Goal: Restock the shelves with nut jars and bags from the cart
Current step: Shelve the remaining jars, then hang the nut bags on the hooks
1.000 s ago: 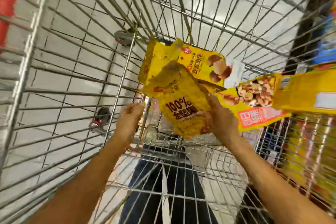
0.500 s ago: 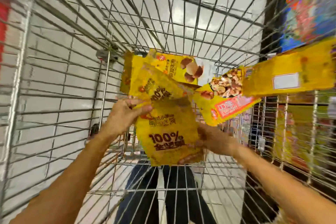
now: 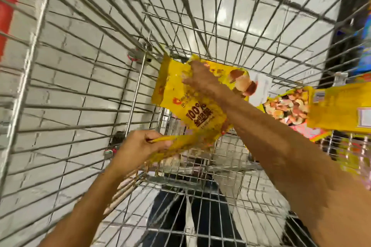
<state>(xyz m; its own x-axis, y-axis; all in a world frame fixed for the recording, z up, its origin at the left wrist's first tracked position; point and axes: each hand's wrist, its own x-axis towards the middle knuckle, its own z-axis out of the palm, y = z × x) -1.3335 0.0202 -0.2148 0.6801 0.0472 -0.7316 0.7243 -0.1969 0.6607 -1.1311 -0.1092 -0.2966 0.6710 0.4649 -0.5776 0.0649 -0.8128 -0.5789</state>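
Head view: left hand (image 3: 140,146) pinches a seemingly light, slippery nut bag (image 3: 188,141) by its edge; right hand (image 3: 202,80) touches a second bag (image 3: 174,94), grip unclear.

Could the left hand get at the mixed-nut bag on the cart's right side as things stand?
Probably not. The left hand grips a yellow bag by its edge, so it is occupied, and the right forearm crosses between it and the mixed-nut bag.

Cut off: right-edge bag (image 3: 339,106); motion-blurred: pinched bag (image 3: 192,140) in left hand (image 3: 138,146); right hand (image 3: 200,80) grip unclear.
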